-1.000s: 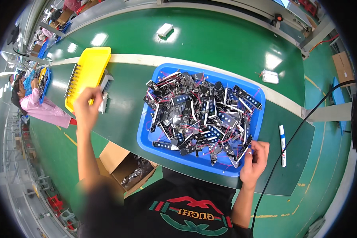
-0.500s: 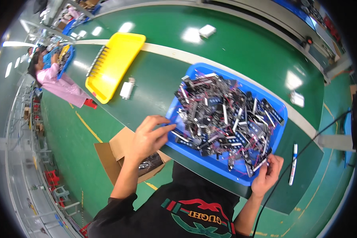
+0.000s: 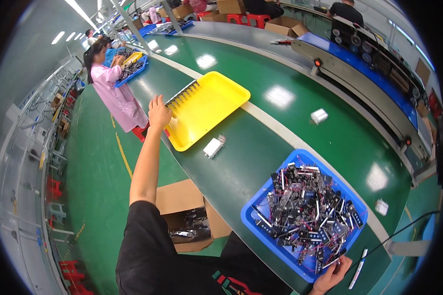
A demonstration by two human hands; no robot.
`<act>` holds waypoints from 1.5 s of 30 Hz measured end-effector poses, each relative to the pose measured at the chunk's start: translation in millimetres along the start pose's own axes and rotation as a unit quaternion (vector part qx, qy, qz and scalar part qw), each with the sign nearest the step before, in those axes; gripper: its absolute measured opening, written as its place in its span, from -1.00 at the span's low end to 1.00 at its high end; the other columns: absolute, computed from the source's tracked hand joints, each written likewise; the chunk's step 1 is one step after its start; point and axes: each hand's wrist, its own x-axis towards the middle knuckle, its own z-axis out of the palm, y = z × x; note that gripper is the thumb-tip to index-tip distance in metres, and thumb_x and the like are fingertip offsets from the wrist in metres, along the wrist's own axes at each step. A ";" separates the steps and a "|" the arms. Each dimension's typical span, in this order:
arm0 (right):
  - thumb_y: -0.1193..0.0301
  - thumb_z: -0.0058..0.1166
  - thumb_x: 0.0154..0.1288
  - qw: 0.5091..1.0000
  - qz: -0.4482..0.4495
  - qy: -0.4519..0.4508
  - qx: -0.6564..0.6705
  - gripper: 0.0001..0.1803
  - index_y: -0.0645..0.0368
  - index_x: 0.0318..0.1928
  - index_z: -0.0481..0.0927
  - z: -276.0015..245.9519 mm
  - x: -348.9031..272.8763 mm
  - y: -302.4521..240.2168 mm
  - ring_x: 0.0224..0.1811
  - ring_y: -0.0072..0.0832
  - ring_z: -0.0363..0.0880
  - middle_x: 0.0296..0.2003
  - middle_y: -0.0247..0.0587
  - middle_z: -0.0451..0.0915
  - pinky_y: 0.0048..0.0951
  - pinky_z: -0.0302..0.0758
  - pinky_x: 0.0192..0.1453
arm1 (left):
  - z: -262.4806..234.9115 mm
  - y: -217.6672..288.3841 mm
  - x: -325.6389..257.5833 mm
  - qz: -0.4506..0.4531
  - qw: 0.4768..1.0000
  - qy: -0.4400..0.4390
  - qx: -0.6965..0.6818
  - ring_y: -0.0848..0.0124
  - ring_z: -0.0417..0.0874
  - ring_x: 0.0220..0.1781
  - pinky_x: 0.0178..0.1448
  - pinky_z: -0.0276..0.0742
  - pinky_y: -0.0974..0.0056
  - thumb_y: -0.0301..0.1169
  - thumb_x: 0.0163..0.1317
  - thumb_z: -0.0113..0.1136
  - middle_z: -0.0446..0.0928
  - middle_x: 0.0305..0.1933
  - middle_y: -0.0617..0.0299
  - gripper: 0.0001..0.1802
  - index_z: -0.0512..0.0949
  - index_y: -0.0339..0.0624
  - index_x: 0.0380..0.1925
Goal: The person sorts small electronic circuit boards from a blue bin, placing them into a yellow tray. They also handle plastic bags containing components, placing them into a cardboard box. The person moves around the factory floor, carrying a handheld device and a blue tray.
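Observation:
My left hand [image 3: 159, 114] reaches to the near-left edge of a yellow tray [image 3: 202, 115], its fingers stretched out and apart from any visible object in the grasp. Beside the fingertips, a row of small dark strips [image 3: 183, 93] lines the tray's left rim. At the near-right corner of a blue tray [image 3: 259, 228], my right hand [image 3: 332, 276] is closed with curled fingers. A black strip with a white edge [image 3: 335, 257] lies at those fingertips; whether they grip it or the rim is hidden. Many similar small boards with thin reddish wires [image 3: 307, 209] are heaped in the blue tray.
A white marker [image 3: 358, 269] lies right of the blue tray, near a black cable [image 3: 403, 227]. White blocks [image 3: 213, 147] sit on the green table. An open cardboard box [image 3: 182, 196] stands below its edge. A person in pink [image 3: 114, 88] works farther left; a conveyor [image 3: 354, 73] runs behind.
My left hand has left the blue tray's rim and moved far left to the yellow tray. The view has turned left. My right hand stays at the blue tray's corner.

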 end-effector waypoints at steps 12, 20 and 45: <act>0.49 -0.04 0.27 0.999 0.007 0.024 -0.027 -0.78 0.35 -0.11 0.50 0.2 2.2 -12.7 -0.25 -0.35 0.38 -0.21 -0.13 0.41 -0.42 0.37 -0.21 | 12.9 19.2 35.6 -0.059 0.992 -0.092 -0.058 0.04 0.58 0.07 0.15 0.51 0.04 -0.16 0.03 0.33 0.55 0.00 -0.06 -0.43 0.54 -0.18 0.04; 0.56 -0.14 0.27 0.999 0.025 0.020 0.043 -0.74 0.37 -0.03 0.42 1.5 -5.5 16.4 -0.12 -0.46 0.35 -0.12 -0.23 0.35 -0.52 0.29 0.00 | -47.9 -11.6 55.1 -0.191 0.935 0.099 -0.281 0.22 0.71 -0.23 -0.08 0.55 0.22 -0.16 0.10 0.35 0.66 -0.35 -0.05 -0.53 0.60 -0.33 -0.14; 0.32 0.11 0.37 0.989 0.083 -0.055 0.110 -0.76 0.29 -0.19 0.62 -55.2 85.1 -99.3 -0.32 -0.61 0.44 -0.38 -0.33 0.60 -0.54 0.38 -0.15 | -242.8 319.3 -281.4 0.521 0.631 0.119 -0.562 0.03 0.53 0.11 0.14 0.63 0.13 -0.58 -0.06 0.39 0.42 -0.07 0.02 -0.63 0.62 -0.10 -0.17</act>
